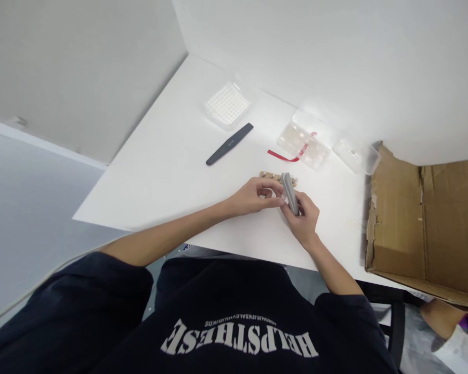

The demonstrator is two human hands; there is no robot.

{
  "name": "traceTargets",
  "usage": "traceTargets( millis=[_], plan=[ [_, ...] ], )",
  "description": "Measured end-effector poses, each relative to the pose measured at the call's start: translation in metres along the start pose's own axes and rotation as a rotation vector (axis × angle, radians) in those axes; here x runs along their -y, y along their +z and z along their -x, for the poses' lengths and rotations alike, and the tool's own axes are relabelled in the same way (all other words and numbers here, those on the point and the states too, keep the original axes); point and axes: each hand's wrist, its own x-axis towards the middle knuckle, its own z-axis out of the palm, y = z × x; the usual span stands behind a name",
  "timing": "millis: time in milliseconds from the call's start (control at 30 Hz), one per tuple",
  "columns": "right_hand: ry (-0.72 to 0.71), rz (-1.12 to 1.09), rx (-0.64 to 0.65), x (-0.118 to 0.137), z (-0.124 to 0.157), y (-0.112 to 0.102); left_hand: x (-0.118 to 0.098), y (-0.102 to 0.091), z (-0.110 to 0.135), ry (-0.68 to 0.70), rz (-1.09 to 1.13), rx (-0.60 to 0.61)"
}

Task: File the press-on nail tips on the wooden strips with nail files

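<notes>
My right hand is wrapped round a slim grey handheld object with rounded ends and a lighter edge; its exact kind I cannot make out. Close to its left side, my left hand has its fingers curled, thumb and fingertips together at the grey object. Whether something small sits in that pinch is hidden. Just beyond both hands lies a tan strip with several small metal knobs, partly covered by the grey object and my fingers.
A dark nail file lies on the white table. Behind it stands a clear tray with small white pieces. A clear compartment box with a red strap, another clear container and an open cardboard box are to the right.
</notes>
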Motion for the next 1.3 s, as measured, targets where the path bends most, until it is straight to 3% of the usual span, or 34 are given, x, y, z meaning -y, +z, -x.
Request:
traceTargets(
  millis=[233,533,600,700,767,833,1067,1300],
  plan=[
    [-0.009,0.018,0.005,0.001,-0.001,0.000,0.006,-0.003,0.002,-0.169,0.158,0.029],
    [-0.041,0.003,0.010,-0.001,0.001,0.001,0.007,-0.002,-0.001,-0.216,0.237,0.061],
    [0.008,-0.019,0.030,-0.001,-0.001,-0.003,0.005,-0.003,-0.001,-0.154,0.130,0.025],
    [0.094,-0.055,0.057,-0.004,-0.005,-0.012,-0.002,-0.009,0.000,0.069,-0.192,-0.114],
    [0.107,-0.092,0.078,-0.007,-0.006,-0.019,-0.008,-0.015,0.002,0.190,-0.381,-0.201],
    [0.078,-0.110,0.120,-0.010,-0.008,-0.025,-0.015,-0.021,0.002,0.224,-0.454,-0.231],
    [-0.089,-0.127,0.386,-0.005,-0.016,-0.035,-0.030,-0.034,0.001,0.078,-0.372,0.018],
    [-0.088,-0.154,0.561,0.001,-0.022,-0.047,-0.029,-0.038,0.001,0.087,-0.442,0.063]
  ],
)
